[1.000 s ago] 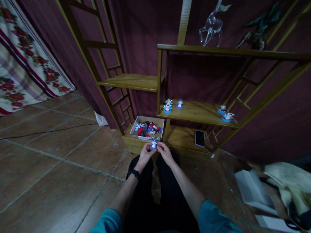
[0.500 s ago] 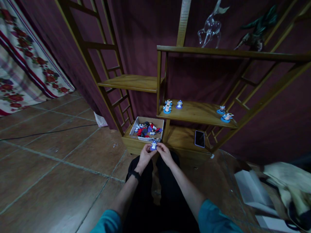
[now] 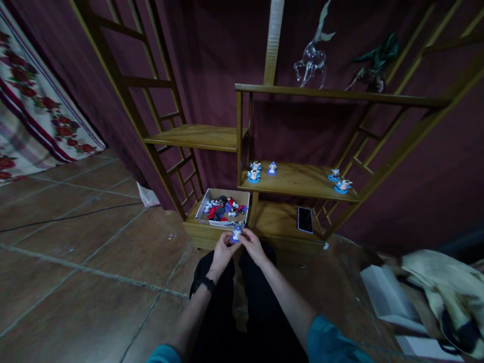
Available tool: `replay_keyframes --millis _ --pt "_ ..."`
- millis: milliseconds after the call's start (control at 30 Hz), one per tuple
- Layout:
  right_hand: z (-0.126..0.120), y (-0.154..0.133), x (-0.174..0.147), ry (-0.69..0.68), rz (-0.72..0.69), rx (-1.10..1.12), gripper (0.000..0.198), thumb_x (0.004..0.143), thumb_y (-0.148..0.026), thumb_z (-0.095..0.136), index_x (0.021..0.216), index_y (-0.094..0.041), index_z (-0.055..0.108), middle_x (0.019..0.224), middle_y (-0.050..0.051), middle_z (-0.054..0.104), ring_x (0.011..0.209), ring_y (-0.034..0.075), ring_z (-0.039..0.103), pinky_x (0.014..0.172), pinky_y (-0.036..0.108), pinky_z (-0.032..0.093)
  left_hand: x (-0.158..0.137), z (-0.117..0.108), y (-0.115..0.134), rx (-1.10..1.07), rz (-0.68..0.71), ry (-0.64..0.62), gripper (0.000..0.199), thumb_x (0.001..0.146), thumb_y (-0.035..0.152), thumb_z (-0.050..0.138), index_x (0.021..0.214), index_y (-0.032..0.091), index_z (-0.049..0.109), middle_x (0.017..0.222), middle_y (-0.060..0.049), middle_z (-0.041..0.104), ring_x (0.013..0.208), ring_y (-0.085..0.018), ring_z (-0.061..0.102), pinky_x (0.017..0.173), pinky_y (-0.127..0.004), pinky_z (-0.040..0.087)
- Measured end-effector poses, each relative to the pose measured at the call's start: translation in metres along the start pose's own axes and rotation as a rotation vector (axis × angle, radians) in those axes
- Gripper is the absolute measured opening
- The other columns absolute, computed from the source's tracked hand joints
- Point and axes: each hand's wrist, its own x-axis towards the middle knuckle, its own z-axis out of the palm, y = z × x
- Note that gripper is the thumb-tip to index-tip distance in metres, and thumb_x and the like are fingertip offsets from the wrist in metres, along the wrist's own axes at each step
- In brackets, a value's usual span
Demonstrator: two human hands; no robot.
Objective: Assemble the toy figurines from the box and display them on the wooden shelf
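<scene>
Between my two hands is a small white-and-purple figurine (image 3: 236, 234) on a purple base, upright just in front of the open box. My left hand (image 3: 224, 249) grips its base from the left. My right hand (image 3: 251, 244) has its fingers closed on its right side. The shallow box (image 3: 207, 220) holds a jumble of red, purple, white and black figurines (image 3: 224, 207). On the middle shelf (image 3: 298, 182) stands a like purple figurine (image 3: 271, 168), beside two blue-based figurines (image 3: 253, 175) on the left. Two more blue-based figurines (image 3: 343, 186) stand at the right end.
A phone (image 3: 305, 220) lies on the lower shelf. Above, a clear glass horse (image 3: 312, 63) and a dark green statue (image 3: 375, 63) stand on the top shelf. A white box (image 3: 391, 297) and pale cloth (image 3: 440, 282) lie on the floor at right; a cable (image 3: 75, 217) runs at left.
The camera view has shifted, so the shelves appear slightly lower and further left. Both hands keep hold of the same figurine in front of the box.
</scene>
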Motion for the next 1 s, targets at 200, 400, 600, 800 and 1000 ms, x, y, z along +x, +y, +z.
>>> replay_keyframes --millis 200,400,600,800,1000 --pt "-0.001 0.0 0.002 -0.007 -0.002 -0.009 0.026 0.073 -0.035 0.061 0.096 -0.022 0.065 0.094 0.001 0.067 0.087 0.019 0.06 0.084 0.032 0.046 0.001 -0.002 0.004 0.051 -0.023 -0.007 0.044 0.06 0.03 0.075 0.096 0.017 0.053 0.09 -0.005 0.066 0.084 -0.018 0.063 0.08 -0.032 0.047" --pt "-0.002 -0.005 0.002 0.009 0.0 -0.003 0.023 0.073 -0.037 0.061 0.092 -0.024 0.066 0.091 0.0 0.068 0.086 0.019 0.061 0.082 0.032 0.047 0.002 -0.002 0.006 -0.038 -0.1 -0.031 0.047 0.059 0.03 0.075 0.101 0.017 0.056 0.094 -0.007 0.068 0.085 -0.018 0.063 0.084 -0.034 0.046" --pt "-0.007 -0.011 -0.001 0.006 0.023 -0.019 0.028 0.072 -0.037 0.062 0.096 -0.022 0.065 0.095 0.001 0.068 0.091 0.019 0.06 0.087 0.033 0.045 -0.001 0.004 0.008 -0.126 -0.107 -0.057 0.048 0.06 0.028 0.074 0.103 0.017 0.054 0.089 -0.005 0.068 0.08 -0.016 0.063 0.079 -0.031 0.047" --pt "-0.011 -0.013 -0.001 0.04 0.029 -0.023 0.028 0.071 -0.039 0.063 0.093 -0.023 0.065 0.091 0.001 0.068 0.088 0.019 0.061 0.085 0.033 0.045 -0.004 0.01 0.013 -0.114 -0.117 -0.05 0.047 0.061 0.025 0.075 0.101 0.017 0.053 0.082 -0.002 0.067 0.075 -0.013 0.062 0.079 -0.029 0.046" --pt "-0.016 -0.008 -0.001 0.022 0.015 -0.005 0.03 0.072 -0.04 0.062 0.096 -0.022 0.065 0.092 0.001 0.068 0.089 0.019 0.061 0.087 0.033 0.044 -0.005 0.012 0.015 -0.131 -0.106 -0.053 0.04 0.06 0.026 0.076 0.093 0.017 0.055 0.082 -0.002 0.067 0.076 -0.014 0.062 0.079 -0.03 0.047"
